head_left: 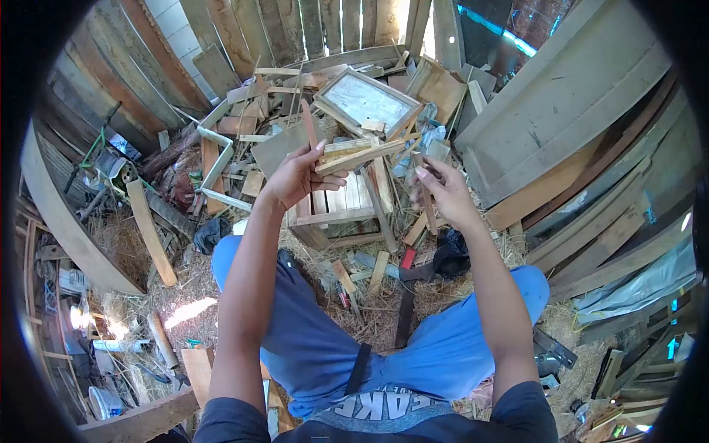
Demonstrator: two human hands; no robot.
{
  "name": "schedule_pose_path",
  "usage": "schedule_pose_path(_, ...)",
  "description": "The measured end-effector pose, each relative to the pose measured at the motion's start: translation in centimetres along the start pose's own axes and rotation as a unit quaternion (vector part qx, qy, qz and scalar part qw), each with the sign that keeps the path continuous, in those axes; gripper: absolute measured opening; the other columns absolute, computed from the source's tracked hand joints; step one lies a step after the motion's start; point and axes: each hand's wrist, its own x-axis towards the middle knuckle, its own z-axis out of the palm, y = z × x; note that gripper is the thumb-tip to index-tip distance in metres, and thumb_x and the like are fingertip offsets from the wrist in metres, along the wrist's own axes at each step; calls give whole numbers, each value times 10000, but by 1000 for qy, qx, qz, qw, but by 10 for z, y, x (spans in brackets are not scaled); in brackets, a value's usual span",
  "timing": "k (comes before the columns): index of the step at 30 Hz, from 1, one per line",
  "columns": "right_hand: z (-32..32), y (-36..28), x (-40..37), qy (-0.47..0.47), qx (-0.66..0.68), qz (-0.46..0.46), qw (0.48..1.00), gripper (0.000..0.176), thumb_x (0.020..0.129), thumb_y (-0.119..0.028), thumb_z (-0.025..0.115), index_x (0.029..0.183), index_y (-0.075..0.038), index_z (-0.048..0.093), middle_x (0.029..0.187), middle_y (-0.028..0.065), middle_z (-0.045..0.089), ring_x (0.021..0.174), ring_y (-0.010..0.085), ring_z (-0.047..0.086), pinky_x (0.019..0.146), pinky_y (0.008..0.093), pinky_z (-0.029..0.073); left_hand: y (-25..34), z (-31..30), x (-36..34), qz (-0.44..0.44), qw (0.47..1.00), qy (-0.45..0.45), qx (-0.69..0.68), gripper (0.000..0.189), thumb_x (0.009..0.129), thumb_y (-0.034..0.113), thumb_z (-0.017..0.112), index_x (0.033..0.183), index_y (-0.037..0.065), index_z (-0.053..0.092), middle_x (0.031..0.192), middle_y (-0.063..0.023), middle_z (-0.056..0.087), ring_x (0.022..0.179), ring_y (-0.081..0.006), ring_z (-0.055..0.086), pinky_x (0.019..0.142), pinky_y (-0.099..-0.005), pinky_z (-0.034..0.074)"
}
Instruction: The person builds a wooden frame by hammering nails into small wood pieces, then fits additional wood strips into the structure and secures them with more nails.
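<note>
Clamping pale thin wooden slats (358,153) above the small slatted wooden crate (336,210), your left hand (295,177) has its grip closed on their end, right hand (443,188) pinches a thin brown wood strip (427,205); probably light, stiff, splintery, so hold mid-length.

Strips (354,153) in my left hand (295,176) jut towards my right hand (443,188) and its stick (428,210), narrowing the gap between them. Just below stands a crate (332,218). Beyond it a frame (365,100) and scrap crowd in. A panel (561,111) walls off my right. The straw floor (199,295) left of my knee lies freer.
</note>
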Motion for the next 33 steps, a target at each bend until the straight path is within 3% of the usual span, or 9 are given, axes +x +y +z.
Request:
schedule_pose_path(12, 7, 0, 4, -65, -121, -34, 990, 399, 994, -237, 739, 1342, -56, 668, 887, -15, 608, 750, 67, 492, 663, 260, 424, 2, 9, 4, 13, 990, 69, 120, 509, 1092, 492, 520, 1371, 74, 603, 855, -98, 706, 650, -180, 692, 650, -317, 587)
schedule_pose_path(17, 21, 19, 10, -48, -231, -71, 969, 242, 1013, -177, 710, 1158, 14, 739, 661, -67, 486, 563, 33, 430, 535, 233, 354, -1, 0, 14, -25, 973, 109, 204, 542, 1095, 509, 506, 1396, 63, 569, 1068, -87, 670, 798, -160, 704, 681, -309, 586)
schedule_pose_path(21, 21, 31, 15, 40, -89, -47, 994, 242, 1019, -204, 712, 925, 19, 725, 642, -6, 595, 512, 31, 439, 488, 239, 357, -13, 13, 14, 65, 964, 142, 216, 540, 1049, 438, 637, 1426, 62, 548, 1225, -148, 651, 954, -233, 718, 827, -358, 594)
schedule_pose_path(23, 22, 23, 13, 58, -32, -56, 996, 263, 1023, -207, 707, 876, 10, 708, 662, 23, 641, 503, 31, 442, 468, 240, 355, -32, 5, 24, 376, 727, 128, 560, 574, 984, 377, 743, 1440, 83, 554, 1205, -184, 682, 1120, -280, 688, 972, -398, 560)
schedule_pose_path(26, 28, -5, 2, 79, 47, 8, 996, 282, 1046, -223, 671, 864, -7, 679, 675, 44, 657, 497, 43, 451, 459, 239, 363, -25, 11, 22, 400, 737, 82, 538, 588, 895, 274, 846, 1378, 64, 587, 1297, -182, 650, 1307, -278, 586, 1112, -441, 466)
schedule_pose_path(27, 27, -5, 1, 72, 60, 20, 995, 276, 1060, -239, 651, 922, -1, 675, 690, 39, 637, 504, 49, 453, 464, 235, 363, -22, 25, 18, 376, 818, 71, 429, 512, 900, 235, 845, 1325, 53, 625, 1193, -118, 684, 1091, -210, 673, 973, -366, 549)
schedule_pose_path(28, 25, -5, 2, 67, 73, 33, 995, 279, 1073, -255, 630, 980, 5, 670, 705, 34, 617, 511, 56, 454, 469, 231, 364, -18, 29, 12, 378, 818, 70, 429, 512, 900, 235, 845, 1325, 53, 625, 1193, -118, 684, 1091, -210, 673, 973, -366, 549)
schedule_pose_path(30, 22, 0, 6, 57, 108, 25, 992, 286, 1084, -270, 608, 1057, 11, 654, 764, 35, 607, 559, 63, 477, 495, 234, 382, -14, 34, 7, 175, 950, 11, 259, 393, 946, 224, 801, 1258, 32, 657, 1019, -55, 694, 811, -116, 655, 745, -297, 560)
schedule_pose_path(33, 18, 2, 7, 23, 202, 16, 979, 328, 1104, -296, 565, 1191, 15, 620, 880, 35, 585, 662, 79, 515, 553, 249, 422, -23, 28, 18, 235, 931, 97, 262, 314, 1008, 235, 735, 1230, 22, 669, 830, 8, 632, 619, -50, 519, 576, -264, 474)
